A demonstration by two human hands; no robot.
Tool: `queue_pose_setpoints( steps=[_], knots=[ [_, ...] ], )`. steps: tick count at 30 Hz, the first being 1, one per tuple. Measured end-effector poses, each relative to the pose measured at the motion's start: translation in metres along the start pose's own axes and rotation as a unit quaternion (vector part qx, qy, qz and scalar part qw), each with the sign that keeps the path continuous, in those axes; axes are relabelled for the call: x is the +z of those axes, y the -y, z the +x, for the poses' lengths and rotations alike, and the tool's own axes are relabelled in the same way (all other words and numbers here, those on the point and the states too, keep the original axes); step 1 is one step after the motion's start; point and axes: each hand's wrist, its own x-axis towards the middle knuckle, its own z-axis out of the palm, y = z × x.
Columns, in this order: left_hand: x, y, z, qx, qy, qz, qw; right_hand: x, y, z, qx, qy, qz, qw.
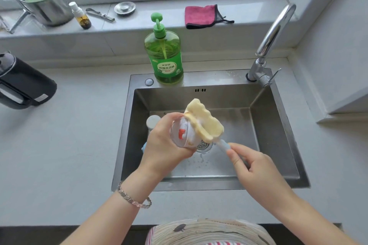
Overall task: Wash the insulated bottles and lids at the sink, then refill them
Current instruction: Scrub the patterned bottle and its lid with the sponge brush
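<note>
Over the steel sink (278, 125) my left hand (163, 145) grips a clear lid (182, 135) with a white inside and a small red part. A yellow sponge head (205, 119) of a bottle brush presses against the lid's rim. My right hand (256, 167) holds the brush's pale blue handle (224, 145). Behind my left hand a white bottle (153, 121) lies in the basin, mostly hidden, with a bit of a blue thing (143, 147) beside it. A black insulated bottle (23, 83) lies on the counter at far left.
A green dish-soap pump bottle (164, 55) stands on the sink's back rim. The tap (268, 45) rises at back right. On the sill lie a pink cloth (201, 17), a sink strainer (125, 8), a small spray bottle (81, 16) and a steel pot (45, 4).
</note>
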Motion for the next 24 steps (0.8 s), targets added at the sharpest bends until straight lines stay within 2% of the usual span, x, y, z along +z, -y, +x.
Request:
queue_pose_setpoints(
  steps=[5,10,13,15,18,24],
  knots=[
    [-0.003,-0.004,-0.001,-0.014,0.007,-0.017,1.0,0.0,-0.002,-0.001,0.004,-0.011,-0.01,1.0],
    [-0.008,-0.008,0.008,-0.168,0.062,-0.106,0.978,0.001,-0.004,-0.003,-0.002,-0.018,-0.012,1.0],
    [-0.007,-0.008,0.013,-0.221,0.075,-0.131,0.964,0.006,-0.007,-0.006,-0.033,-0.025,-0.043,0.998],
    [-0.007,-0.008,0.016,-0.238,0.061,-0.135,0.96,0.009,-0.007,-0.009,-0.061,-0.03,-0.068,0.995],
    [-0.009,-0.012,0.017,-0.256,0.053,-0.116,0.958,0.005,-0.017,-0.001,-0.049,-0.054,-0.097,0.993],
    [-0.013,-0.011,0.02,-0.254,0.06,-0.137,0.956,0.009,-0.014,-0.008,-0.088,-0.058,-0.114,0.988]
  ],
)
